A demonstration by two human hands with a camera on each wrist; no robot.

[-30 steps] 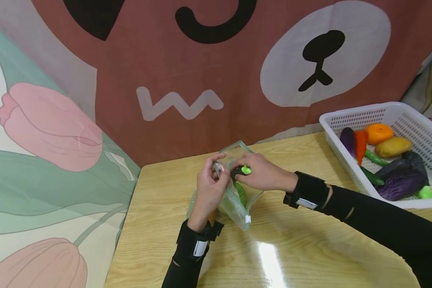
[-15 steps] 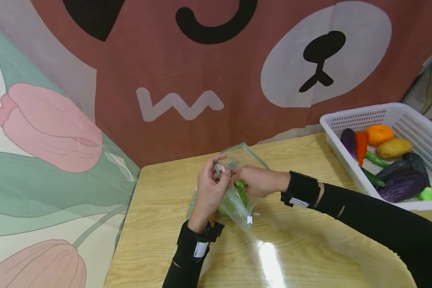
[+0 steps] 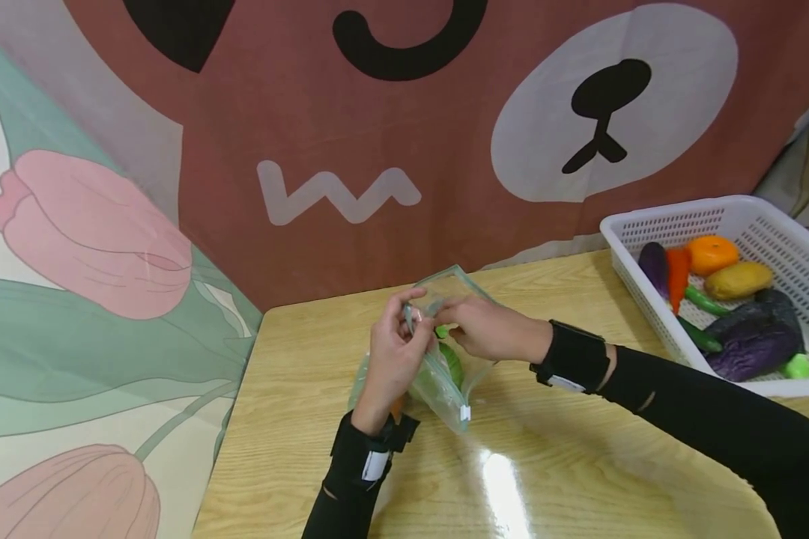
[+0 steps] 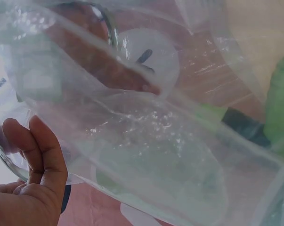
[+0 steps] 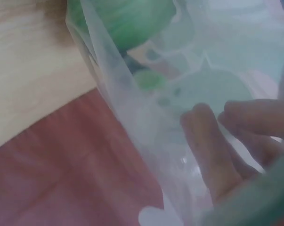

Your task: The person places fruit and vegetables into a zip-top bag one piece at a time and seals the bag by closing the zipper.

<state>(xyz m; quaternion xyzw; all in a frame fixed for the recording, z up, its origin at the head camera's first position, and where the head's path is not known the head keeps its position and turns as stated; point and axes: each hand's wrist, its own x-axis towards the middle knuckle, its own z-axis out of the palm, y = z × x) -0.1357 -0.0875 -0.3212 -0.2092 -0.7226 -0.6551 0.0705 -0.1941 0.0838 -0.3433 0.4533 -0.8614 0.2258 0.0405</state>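
Note:
My left hand [image 3: 394,344] pinches the rim of a clear zip bag [image 3: 438,389] with a white slider, near the table's back edge. At the bag's mouth is my right hand [image 3: 488,327]; in the right wrist view its fingers [image 5: 205,136] are loosely bent inside the film with nothing between them. A dark vegetable with a bright green end [image 4: 245,126], like a small eggplant, lies inside; in the head view only its green tip [image 3: 441,330] shows. Beside it in the bag is a rounded, ribbed green vegetable [image 5: 127,21]. An orange piece [image 3: 396,406] is mostly hidden by the left wrist.
A white perforated basket [image 3: 623,281] stands at the right, with an orange fruit [image 3: 712,254], a potato-like piece [image 3: 738,280], a purple eggplant [image 3: 751,352] and several other vegetables. A printed cloth hangs behind the wooden table [image 3: 297,374].
My right hand lowered the dark vegetable with the green end into the bag, let go, and drew back up slightly towards the mouth. The left hand has kept its hold on the rim.

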